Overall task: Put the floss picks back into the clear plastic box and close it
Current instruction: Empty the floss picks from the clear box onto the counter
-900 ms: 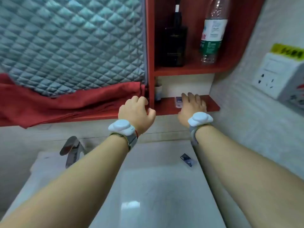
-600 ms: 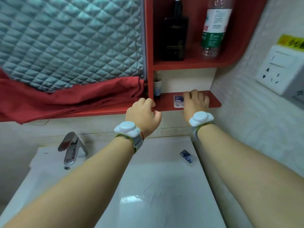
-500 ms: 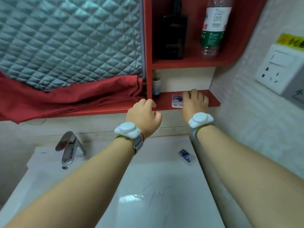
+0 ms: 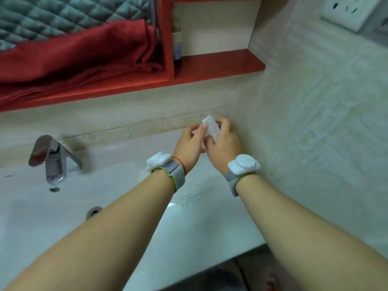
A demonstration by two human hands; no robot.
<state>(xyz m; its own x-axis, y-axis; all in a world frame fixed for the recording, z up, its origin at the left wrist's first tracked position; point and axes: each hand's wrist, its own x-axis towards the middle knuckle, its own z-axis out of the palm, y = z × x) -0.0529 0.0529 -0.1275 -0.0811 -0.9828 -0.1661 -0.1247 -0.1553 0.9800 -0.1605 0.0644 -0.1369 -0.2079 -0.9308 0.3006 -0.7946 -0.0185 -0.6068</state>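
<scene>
A bathroom corner: a white counter (image 4: 199, 223) with its basin on the left, a tap (image 4: 52, 158) at the far left, and pale tiled walls behind and to the right. Above runs a red shelf (image 4: 220, 64) with a red cloth (image 4: 84, 53) bunched along its left part. A moment ago the box sat on that shelf under the right hand's fingers, while the left hand waited, curled, at the shelf's edge. Now the shelf's right bay is bare and the box (image 4: 211, 128) is down between both hands, held in the air above the far right of the counter, close to the wall. The right hand (image 4: 224, 143) has its fingers wrapped round it from the right. The left hand (image 4: 190, 143) has come across and seems to pinch its left edge with thumb and forefinger, the other fingers loosely bent. So the fetching looks done and, I'd guess, opening the lid comes next; whether it is open or shut I cannot tell through the blur. No floss picks show anywhere. The small blue item that lay on the counter's right side is out of sight, perhaps behind the hands.
</scene>
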